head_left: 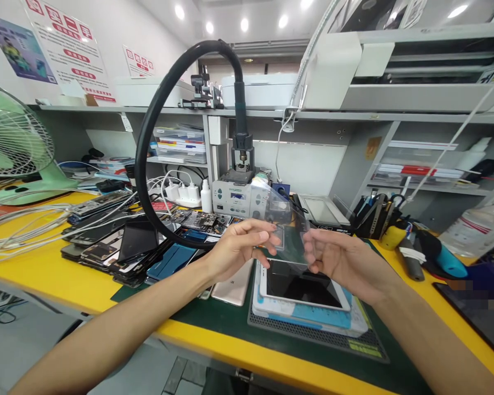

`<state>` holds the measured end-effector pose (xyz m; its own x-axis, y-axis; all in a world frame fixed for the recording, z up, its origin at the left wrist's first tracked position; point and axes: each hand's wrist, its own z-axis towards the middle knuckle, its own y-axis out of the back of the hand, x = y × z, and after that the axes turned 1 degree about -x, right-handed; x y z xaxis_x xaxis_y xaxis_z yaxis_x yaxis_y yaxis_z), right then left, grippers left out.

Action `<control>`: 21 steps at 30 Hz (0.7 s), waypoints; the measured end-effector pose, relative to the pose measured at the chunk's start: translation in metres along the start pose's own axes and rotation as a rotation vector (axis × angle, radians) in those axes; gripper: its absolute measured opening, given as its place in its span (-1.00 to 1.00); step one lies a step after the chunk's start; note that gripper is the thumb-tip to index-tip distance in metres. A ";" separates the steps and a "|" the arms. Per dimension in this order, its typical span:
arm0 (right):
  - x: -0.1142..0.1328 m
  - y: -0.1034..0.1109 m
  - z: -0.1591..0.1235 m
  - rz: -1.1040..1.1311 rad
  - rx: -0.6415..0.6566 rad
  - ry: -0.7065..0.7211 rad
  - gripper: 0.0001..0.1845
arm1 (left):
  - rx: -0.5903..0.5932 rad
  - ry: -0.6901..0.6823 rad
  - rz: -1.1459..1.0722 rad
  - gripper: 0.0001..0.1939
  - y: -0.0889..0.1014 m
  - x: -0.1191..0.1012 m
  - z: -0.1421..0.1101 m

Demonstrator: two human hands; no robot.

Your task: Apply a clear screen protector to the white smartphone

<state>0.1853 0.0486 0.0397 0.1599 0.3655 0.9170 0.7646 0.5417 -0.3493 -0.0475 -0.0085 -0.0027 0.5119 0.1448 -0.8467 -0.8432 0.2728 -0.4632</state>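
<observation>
A thin see-through plastic sheet [293,229] is held up above the tablet, tilted, with light glinting off it. My right hand [341,258] pinches its right edge between thumb and fingers. At its lower left, my left hand [242,241] has its thumb and fingers curled around the edge. Below the sheet, a white-framed tablet [304,282] with a dark screen lies face up on a white and blue box [288,312]. Under that box is a grey perforated mat [313,332]. A pale gold phone [233,285] lies just below my left hand.
Stacked phone parts [107,241] and a blue phone back [175,260] cover the left bench. A thick black hose [142,148] arches from the rework station [233,197]. Tools [379,214] stand at right, near a clear bottle [477,227]. A green fan [16,137] stands far left.
</observation>
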 end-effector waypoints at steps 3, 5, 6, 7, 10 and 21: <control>-0.002 0.001 0.001 -0.019 -0.009 0.004 -0.78 | 0.003 0.005 0.001 -0.82 -0.002 -0.001 -0.001; -0.003 0.002 0.002 -0.025 -0.020 0.001 -0.77 | 0.002 0.008 -0.002 -0.82 -0.003 -0.001 -0.002; -0.003 0.003 0.003 -0.029 -0.023 -0.002 -0.77 | 0.003 0.010 -0.004 -0.83 -0.003 -0.001 -0.002; -0.003 0.004 0.003 -0.032 -0.026 -0.005 -0.77 | 0.004 0.010 -0.006 -0.84 -0.004 -0.002 -0.002; -0.003 0.003 0.004 -0.033 -0.050 -0.015 -0.79 | 0.007 0.002 -0.015 -0.85 -0.004 -0.002 -0.003; -0.001 0.000 0.004 -0.036 -0.112 -0.037 -0.84 | 0.037 -0.016 -0.028 -0.85 -0.006 -0.001 -0.003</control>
<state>0.1827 0.0508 0.0384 0.1091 0.3762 0.9201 0.8350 0.4675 -0.2901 -0.0439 -0.0131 0.0004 0.5382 0.1515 -0.8291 -0.8219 0.3122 -0.4765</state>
